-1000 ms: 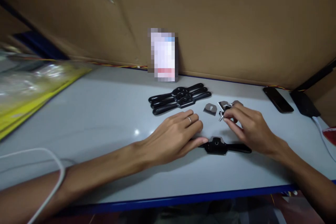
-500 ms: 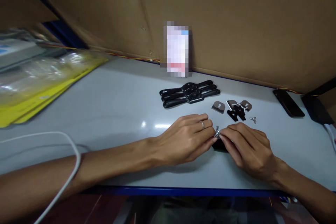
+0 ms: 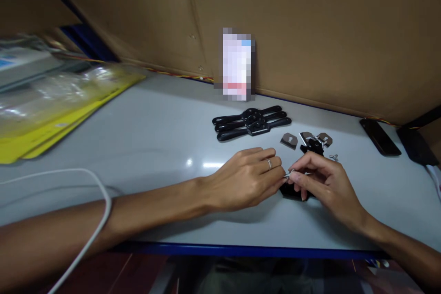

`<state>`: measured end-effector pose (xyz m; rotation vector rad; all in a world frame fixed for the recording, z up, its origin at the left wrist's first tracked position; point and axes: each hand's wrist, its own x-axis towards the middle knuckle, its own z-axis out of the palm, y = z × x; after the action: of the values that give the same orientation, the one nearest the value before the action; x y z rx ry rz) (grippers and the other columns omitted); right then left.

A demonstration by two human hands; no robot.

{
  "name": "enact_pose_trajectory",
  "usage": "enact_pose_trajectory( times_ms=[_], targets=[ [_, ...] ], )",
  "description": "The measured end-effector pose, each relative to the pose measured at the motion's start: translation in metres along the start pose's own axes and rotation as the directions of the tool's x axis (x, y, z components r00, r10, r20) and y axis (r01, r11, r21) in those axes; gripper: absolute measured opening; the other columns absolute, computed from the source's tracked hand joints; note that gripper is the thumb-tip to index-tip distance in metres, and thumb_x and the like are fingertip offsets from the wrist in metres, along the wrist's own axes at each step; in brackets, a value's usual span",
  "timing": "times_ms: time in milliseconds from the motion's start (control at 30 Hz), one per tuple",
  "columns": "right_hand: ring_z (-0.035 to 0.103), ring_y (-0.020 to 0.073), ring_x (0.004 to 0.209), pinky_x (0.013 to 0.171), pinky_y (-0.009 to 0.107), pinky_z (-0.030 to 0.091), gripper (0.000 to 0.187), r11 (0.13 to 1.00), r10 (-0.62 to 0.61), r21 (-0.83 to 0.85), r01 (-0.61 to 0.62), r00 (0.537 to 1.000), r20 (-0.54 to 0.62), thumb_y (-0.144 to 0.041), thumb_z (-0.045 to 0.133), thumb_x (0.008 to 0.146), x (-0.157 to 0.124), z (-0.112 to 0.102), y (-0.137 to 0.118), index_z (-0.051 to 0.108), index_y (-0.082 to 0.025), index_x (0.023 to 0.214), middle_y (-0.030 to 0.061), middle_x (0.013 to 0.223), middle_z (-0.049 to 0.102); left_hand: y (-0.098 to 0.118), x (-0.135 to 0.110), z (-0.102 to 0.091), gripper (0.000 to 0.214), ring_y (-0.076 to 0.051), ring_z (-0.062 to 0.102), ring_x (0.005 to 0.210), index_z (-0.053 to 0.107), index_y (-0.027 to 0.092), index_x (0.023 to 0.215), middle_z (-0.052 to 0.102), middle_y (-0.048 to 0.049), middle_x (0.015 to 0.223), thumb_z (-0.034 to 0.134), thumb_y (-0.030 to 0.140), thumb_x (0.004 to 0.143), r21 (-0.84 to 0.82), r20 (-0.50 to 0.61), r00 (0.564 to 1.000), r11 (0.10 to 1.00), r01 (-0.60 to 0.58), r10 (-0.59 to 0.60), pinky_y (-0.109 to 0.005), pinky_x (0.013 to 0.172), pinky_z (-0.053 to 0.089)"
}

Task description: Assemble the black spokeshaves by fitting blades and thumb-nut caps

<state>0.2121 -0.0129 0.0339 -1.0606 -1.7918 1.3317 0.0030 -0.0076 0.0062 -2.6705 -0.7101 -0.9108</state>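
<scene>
My left hand [image 3: 250, 177], wearing a ring, is closed at the left end of a black spokeshave [image 3: 292, 191], covering that end. My right hand [image 3: 327, 183] pinches a small silver wing screw [image 3: 287, 175] between thumb and fingertips, over the tool's middle. Its other fingers curl above the black body, hiding much of it. Just beyond, several black spokeshaves [image 3: 251, 123] lie side by side. A loose steel blade [image 3: 289, 140] rests right of them, near a pile of blades and black lever caps [image 3: 314, 146]. Another wing screw [image 3: 334, 157] lies by the pile.
A dark phone [image 3: 380, 137] lies at the right rear, beside a black object [image 3: 416, 145]. Yellow sheets and clear plastic bags [image 3: 65, 96] cover the left rear. A white cable [image 3: 99, 193] crosses my left forearm. A blurred upright card [image 3: 237, 66] leans against the cardboard wall [image 3: 310, 27].
My right hand has turned and its fingers have opened up around the wing screw, showing more of the black body below. My left hand stays in place. The view has shifted slightly.
</scene>
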Motion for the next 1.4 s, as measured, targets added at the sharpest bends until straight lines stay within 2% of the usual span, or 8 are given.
enact_pose_trajectory(
  times_ms=[167, 300, 400, 733, 933, 1167, 1267, 1400],
  targets=[
    [0.057, 0.0115, 0.06, 0.054, 0.024, 0.047, 0.013, 0.978, -0.111, -0.178, 0.105, 0.994, -0.024, -0.03, 0.067, 0.088, 0.002, -0.006, -0.001, 0.067, -0.02, 0.079, -0.0013, 0.068, 0.063, -0.002, 0.0, 0.0, 0.033, -0.014, 0.053, 0.067, 0.057, 0.017, 0.077, 0.06, -0.0007, 0.07, 0.039, 0.02, 0.105, 0.009, 0.039, 0.999, 1.0, 0.006, -0.006, -0.027, 0.061, 0.043],
    [0.057, 0.012, 0.063, 0.057, 0.025, 0.044, 0.011, 0.878, -0.283, -0.427, 0.217, 0.954, -0.098, -0.025, 0.067, 0.088, 0.005, -0.025, -0.001, 0.067, -0.02, 0.079, -0.0011, 0.07, 0.065, -0.009, -0.003, 0.003, 0.036, -0.017, 0.056, 0.074, 0.06, 0.017, 0.092, 0.063, -0.0032, 0.081, 0.037, 0.04, 0.107, 0.046, 0.179, 0.984, 0.999, -0.023, 0.014, -0.03, 0.066, 0.045],
    [0.056, 0.0114, 0.062, 0.058, 0.025, 0.043, 0.011, 0.804, -0.313, -0.528, 0.273, 0.95, 0.015, -0.022, 0.067, 0.089, 0.007, -0.039, -0.001, 0.067, -0.02, 0.078, -0.0017, 0.07, 0.066, -0.014, -0.006, 0.005, 0.039, -0.018, 0.057, 0.073, 0.059, 0.017, 0.089, 0.062, -0.0029, 0.08, 0.038, 0.047, 0.106, 0.048, 0.291, 0.951, 0.991, -0.125, 0.106, -0.031, 0.064, 0.044],
    [0.055, 0.0113, 0.063, 0.064, 0.027, 0.042, 0.015, 0.719, -0.218, -0.6, 0.35, 0.934, 0.284, -0.018, 0.058, 0.093, 0.003, -0.033, 0.001, 0.067, -0.02, 0.08, 0.0, 0.076, 0.067, -0.011, -0.004, 0.0, 0.026, -0.014, 0.055, 0.069, 0.058, 0.018, 0.086, 0.061, -0.0001, 0.076, 0.04, 0.013, 0.104, 0.009, 0.292, 0.932, 0.974, -0.228, 0.216, -0.031, 0.057, 0.038],
    [0.054, 0.0118, 0.067, 0.064, 0.026, 0.04, 0.014, 0.683, -0.22, -0.623, 0.381, 0.921, 0.323, -0.018, 0.057, 0.095, 0.004, -0.033, 0.009, 0.065, -0.019, 0.083, 0.0002, 0.078, 0.065, -0.012, -0.004, 0.0, 0.025, -0.015, 0.054, 0.068, 0.058, 0.018, 0.084, 0.06, -0.0001, 0.075, 0.042, 0.011, 0.102, 0.024, 0.311, 0.923, 0.969, -0.246, 0.226, -0.031, 0.057, 0.038],
    [0.052, 0.0138, 0.066, 0.06, 0.027, 0.038, 0.023, 0.536, -0.289, -0.693, 0.483, 0.876, 0.387, -0.017, 0.049, 0.099, 0.002, -0.029, 0.012, 0.067, -0.015, 0.086, 0.0046, 0.078, 0.063, -0.012, -0.005, 0.003, 0.024, -0.015, 0.055, 0.069, 0.056, 0.018, 0.084, 0.06, -0.0001, 0.075, 0.042, 0.013, 0.103, 0.021, 0.315, 0.929, 0.977, -0.21, 0.193, -0.031, 0.058, 0.038],
    [0.055, 0.0143, 0.069, 0.062, 0.027, 0.04, 0.019, 0.592, -0.271, -0.666, 0.453, 0.891, 0.365, -0.016, 0.052, 0.097, 0.001, -0.025, 0.01, 0.069, -0.016, 0.092, 0.0046, 0.08, 0.065, -0.012, -0.006, 0.005, 0.023, -0.016, 0.057, 0.07, 0.056, 0.019, 0.086, 0.06, -0.0005, 0.076, 0.043, 0.022, 0.104, -0.002, 0.323, 0.932, 0.985, -0.173, 0.164, -0.032, 0.058, 0.039],
    [0.056, 0.0108, 0.063, 0.062, 0.024, 0.041, 0.011, 0.844, -0.069, -0.508, 0.172, 0.974, 0.214, -0.012, 0.063, 0.088, 0.005, -0.023, 0.008, 0.069, -0.019, 0.082, -0.0023, 0.071, 0.066, -0.011, -0.008, 0.006, 0.02, -0.018, 0.058, 0.07, 0.055, 0.018, 0.089, 0.061, -0.0012, 0.077, 0.046, 0.027, 0.104, -0.033, 0.343, 0.929, 0.99, -0.136, 0.139, -0.033, 0.058, 0.039]
  ],
)
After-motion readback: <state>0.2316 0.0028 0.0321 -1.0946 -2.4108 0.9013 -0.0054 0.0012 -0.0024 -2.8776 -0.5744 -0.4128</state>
